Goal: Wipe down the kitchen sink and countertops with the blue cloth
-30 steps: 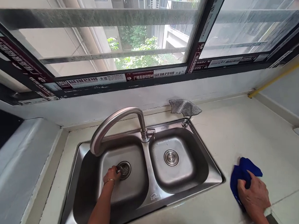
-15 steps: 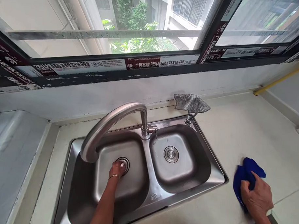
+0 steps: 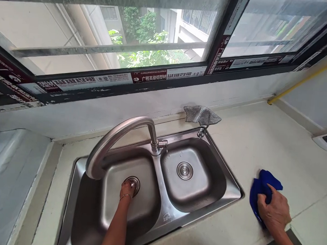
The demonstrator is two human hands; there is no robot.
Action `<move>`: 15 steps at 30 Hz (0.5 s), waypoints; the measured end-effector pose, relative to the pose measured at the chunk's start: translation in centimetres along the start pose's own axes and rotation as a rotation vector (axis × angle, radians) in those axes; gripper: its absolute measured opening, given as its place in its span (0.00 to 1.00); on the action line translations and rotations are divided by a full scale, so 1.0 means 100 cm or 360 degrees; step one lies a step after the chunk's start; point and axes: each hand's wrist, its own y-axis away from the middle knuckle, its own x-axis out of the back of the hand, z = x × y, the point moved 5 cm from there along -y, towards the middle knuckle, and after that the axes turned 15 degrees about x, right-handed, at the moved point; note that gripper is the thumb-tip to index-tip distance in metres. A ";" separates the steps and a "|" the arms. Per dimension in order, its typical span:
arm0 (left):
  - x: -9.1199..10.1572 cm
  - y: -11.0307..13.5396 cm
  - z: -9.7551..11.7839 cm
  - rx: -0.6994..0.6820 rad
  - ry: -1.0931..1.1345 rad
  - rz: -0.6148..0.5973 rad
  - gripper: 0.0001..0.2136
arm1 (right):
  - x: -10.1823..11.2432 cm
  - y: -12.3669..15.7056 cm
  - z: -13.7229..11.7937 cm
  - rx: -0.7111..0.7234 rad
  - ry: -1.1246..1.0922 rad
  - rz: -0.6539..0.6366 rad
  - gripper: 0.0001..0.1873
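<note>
My left hand (image 3: 127,190) reaches down into the left basin, its fingers closed at the centre of the round metal drain strainer (image 3: 137,183). The fingertips hide the part they pinch, and the strainer's rim still shows around them. On the countertop to the right of the sink, my right hand (image 3: 275,208) grips a crumpled dark blue cloth (image 3: 268,179) between thumb and fingers. The cloth lies against the counter surface. Over the left basin arches the brushed metal faucet (image 3: 117,131), and no water runs from it.
The right basin (image 3: 187,195) has its own drain strainer (image 3: 185,170) and a few water drops. A grey mesh cloth (image 3: 202,115) sits behind the sink's back right corner. The window frame (image 3: 106,79) runs above the counter, and a yellow pipe (image 3: 301,82) stands at far right.
The camera has tilted up and turned slightly right, so the scene sits a little further left. Both hands keep nearly the same places on the strainer and the cloth.
</note>
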 end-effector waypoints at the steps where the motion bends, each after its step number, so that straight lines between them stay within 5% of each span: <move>1: 0.001 0.001 0.000 -0.0018 0.0011 0.0003 0.13 | -0.001 0.000 0.000 0.0008 0.0001 0.0019 0.29; 6: 0.015 0.015 0.001 -0.0190 0.0066 -0.0073 0.17 | -0.005 0.001 -0.001 0.0067 -0.0039 0.0146 0.29; 11: 0.042 0.036 -0.006 -0.0117 0.0054 -0.0239 0.14 | -0.009 -0.007 -0.009 0.0045 0.0034 0.0137 0.28; 15: 0.070 0.074 0.015 -0.0184 0.0220 -0.0388 0.08 | -0.011 -0.012 -0.018 0.0017 0.0081 0.0089 0.29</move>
